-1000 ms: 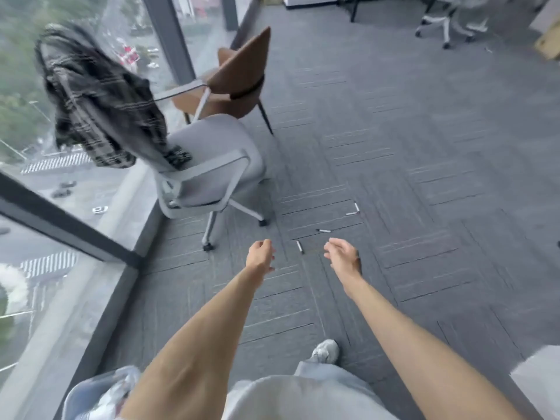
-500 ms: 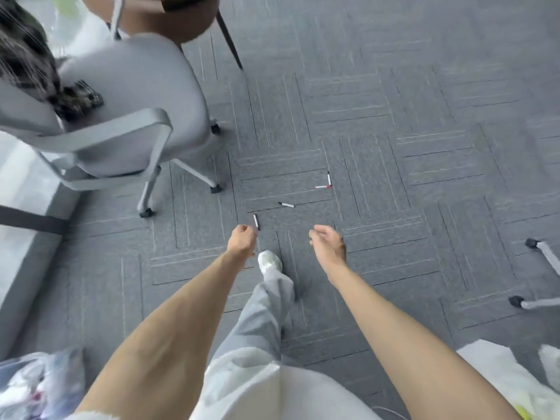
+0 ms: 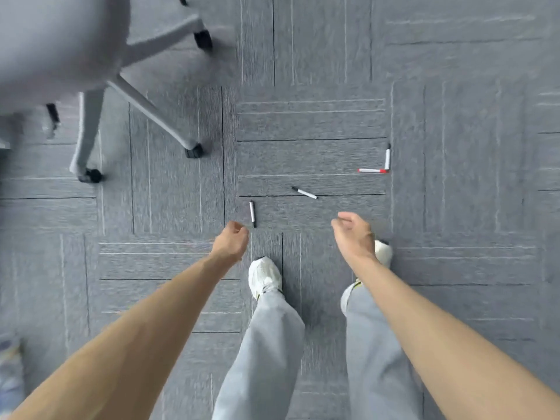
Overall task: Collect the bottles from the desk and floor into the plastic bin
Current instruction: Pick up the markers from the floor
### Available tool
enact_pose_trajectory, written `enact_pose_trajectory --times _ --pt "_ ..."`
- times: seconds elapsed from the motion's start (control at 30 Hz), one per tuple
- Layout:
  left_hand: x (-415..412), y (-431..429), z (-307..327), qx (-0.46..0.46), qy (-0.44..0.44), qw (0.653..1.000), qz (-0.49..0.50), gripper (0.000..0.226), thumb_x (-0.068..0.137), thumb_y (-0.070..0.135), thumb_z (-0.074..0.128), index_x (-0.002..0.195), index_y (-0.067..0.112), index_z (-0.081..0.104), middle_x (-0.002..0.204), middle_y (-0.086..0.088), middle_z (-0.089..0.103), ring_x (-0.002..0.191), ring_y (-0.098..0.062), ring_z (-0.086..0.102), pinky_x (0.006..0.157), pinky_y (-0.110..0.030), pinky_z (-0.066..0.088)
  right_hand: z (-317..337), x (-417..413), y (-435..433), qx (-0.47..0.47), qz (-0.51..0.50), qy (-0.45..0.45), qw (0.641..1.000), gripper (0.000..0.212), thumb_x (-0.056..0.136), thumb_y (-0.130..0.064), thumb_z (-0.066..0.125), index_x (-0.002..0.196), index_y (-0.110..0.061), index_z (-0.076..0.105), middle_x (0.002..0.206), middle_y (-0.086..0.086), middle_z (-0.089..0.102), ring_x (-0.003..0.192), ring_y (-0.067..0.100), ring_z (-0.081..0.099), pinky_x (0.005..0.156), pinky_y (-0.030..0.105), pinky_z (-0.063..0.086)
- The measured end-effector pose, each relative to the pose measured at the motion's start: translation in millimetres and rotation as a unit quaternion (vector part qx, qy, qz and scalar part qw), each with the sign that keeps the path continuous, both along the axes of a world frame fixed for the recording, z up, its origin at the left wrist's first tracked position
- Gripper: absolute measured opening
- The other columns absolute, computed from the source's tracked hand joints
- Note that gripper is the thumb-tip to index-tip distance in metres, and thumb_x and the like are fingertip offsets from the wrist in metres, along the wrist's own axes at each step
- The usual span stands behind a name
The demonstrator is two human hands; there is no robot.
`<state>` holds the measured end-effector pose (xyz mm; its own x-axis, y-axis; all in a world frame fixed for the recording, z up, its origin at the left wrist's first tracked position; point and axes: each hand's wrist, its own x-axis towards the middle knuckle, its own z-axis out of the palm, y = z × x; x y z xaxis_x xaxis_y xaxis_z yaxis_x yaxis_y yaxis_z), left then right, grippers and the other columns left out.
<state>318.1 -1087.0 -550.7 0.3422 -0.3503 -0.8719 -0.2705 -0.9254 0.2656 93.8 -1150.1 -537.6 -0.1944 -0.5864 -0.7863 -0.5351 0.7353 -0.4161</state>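
Note:
No bottle and no plastic bin can be made out in the head view. My left hand point(image 3: 231, 241) hangs over the grey carpet with its fingers curled shut and nothing in them. My right hand point(image 3: 353, 234) is loosely open and also holds nothing. Several marker pens lie on the carpet just ahead. A black-capped one point(image 3: 252, 213) is right beyond my left hand, and another point(image 3: 304, 192) lies between my hands and farther out. A red one point(image 3: 372, 170) and a white one point(image 3: 387, 157) form a corner to the right.
A grey office chair point(image 3: 60, 40) with a wheeled base point(image 3: 151, 113) fills the upper left; its nearest caster point(image 3: 194, 151) stands close to the pens. My two feet in white shoes point(image 3: 264, 275) stand below my hands. A blurred bluish thing point(image 3: 9, 374) sits at the lower left edge.
The view has tilted down and moved forward; the pens now lie just beyond my hands. The brown chair and window have left the view. Both hands remain empty.

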Motion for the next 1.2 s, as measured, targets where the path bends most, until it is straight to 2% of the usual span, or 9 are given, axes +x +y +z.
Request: enact_pose_trajectory --times 0.07,0.23,0.4,0.53,0.73,0.93,1.07,1.17,1.2 --pt "-4.6 -8.1 -53.1 0.016 -0.013 1.0 0.007 0.037 0.101 0.025 0.036 0.133 0.007 0.043 0.126 -0.014 0.055 0.102 -0.026 0.057 0.094 -0.043 0.051 -61.3 0.0 -13.8 0.016 0.015 -0.008 1.0 0.035 0.094 -0.027 0.056 0.128 -0.02 0.06 0.124 -0.001 0.067 0.1 0.016 0.057 0.087 0.026 0.041" --pt "-15.6 -22.3 -177.5 0.015 -0.054 0.998 0.012 0.043 0.1 0.025 0.041 0.139 0.008 0.035 0.131 -0.011 0.049 0.095 -0.017 0.053 0.081 -0.033 0.047 -190.4 9.5 -38.2 0.009 0.017 -0.03 0.999 0.033 0.091 -0.027 0.06 0.123 -0.019 0.063 0.117 -0.002 0.069 0.098 0.015 0.06 0.082 0.026 0.042" --pt "-26.1 -36.0 -247.4 0.034 -0.168 0.985 0.013 0.06 0.094 0.039 0.049 0.138 0.008 0.023 0.135 -0.014 0.031 0.115 -0.025 0.039 0.097 -0.042 0.038 -251.9 11.1 -33.6 -0.049 0.09 0.031 0.994 0.023 0.091 -0.025 0.058 0.113 -0.024 0.06 0.104 -0.006 0.065 0.093 0.014 0.06 0.077 0.031 0.044" --pt "-38.2 -41.3 -280.6 0.053 -0.211 0.976 0.019 0.048 0.094 0.028 0.05 0.13 0.006 0.028 0.132 -0.015 0.034 0.119 -0.029 0.039 0.09 -0.04 0.039 -277.5 13.9 -36.2 -0.136 0.149 0.05 0.978 0.027 0.089 -0.023 0.061 0.115 -0.025 0.057 0.109 -0.006 0.056 0.098 0.014 0.055 0.08 0.032 0.045" --pt "-39.1 -46.0 -289.8 0.003 -0.222 0.975 -0.004 0.027 0.096 0.015 0.041 0.121 0.003 0.039 0.12 -0.018 0.046 0.103 -0.027 0.049 0.091 -0.038 0.045 -302.2 48.7 -58.6 -0.186 0.214 0.103 0.953 0.041 0.084 -0.03 0.068 0.122 -0.023 0.055 0.12 0.0 0.052 0.113 0.018 0.047 0.092 0.038 0.044" --pt "-53.7 -50.6 -273.5 -0.033 -0.081 0.996 0.006 0.019 0.101 0.017 0.027 0.115 0.007 0.036 0.084 -0.004 0.048 0.061 -0.012 0.04 0.055 -0.028 0.039 -308.3 48.8 -50.8 -0.158 0.358 0.092 0.916 0.024 0.094 -0.02 0.061 0.115 -0.011 0.054 0.113 0.005 0.059 0.102 0.02 0.053 0.089 0.032 0.045" --pt "-62.9 -65.4 -245.2 -0.044 -0.058 0.995 -0.066 0.026 0.101 0.014 0.026 0.117 0.002 0.042 0.081 -0.004 0.05 0.065 -0.016 0.044 0.058 -0.03 0.043 -284.1 29.8 -55.9 -0.117 0.299 0.049 0.946 0.022 0.101 -0.018 0.048 0.117 -0.003 0.053 0.119 0.011 0.049 0.083 0.015 0.051 0.067 0.023 0.043" --pt "-76.8 -86.9 -211.9 -0.049 -0.027 0.983 -0.178 0.031 0.101 0.019 0.03 0.116 0.004 0.052 0.11 -0.016 0.055 0.091 -0.022 0.048 0.083 -0.039 0.043 -247.8 -4.8 -64.3 -0.092 0.188 0.062 0.976 0.03 0.105 -0.025 0.036 0.116 -0.002 0.051 0.12 0.012 0.046 0.086 0.023 0.049 0.072 0.034 0.036" --pt "-83.9 -94.7 -201.7 -0.05 -0.034 0.979 -0.196 0.031 0.099 0.024 0.032 0.11 0.007 0.056 0.109 -0.015 0.058 0.092 -0.025 0.052 0.081 -0.04 0.043 -235.1 -21.1 -69.0 -0.082 0.158 0.068 0.982 0.031 0.105 -0.026 0.034 0.115 -0.002 0.051 0.118 0.013 0.049 0.088 0.024 0.047 0.075 0.035 0.034"
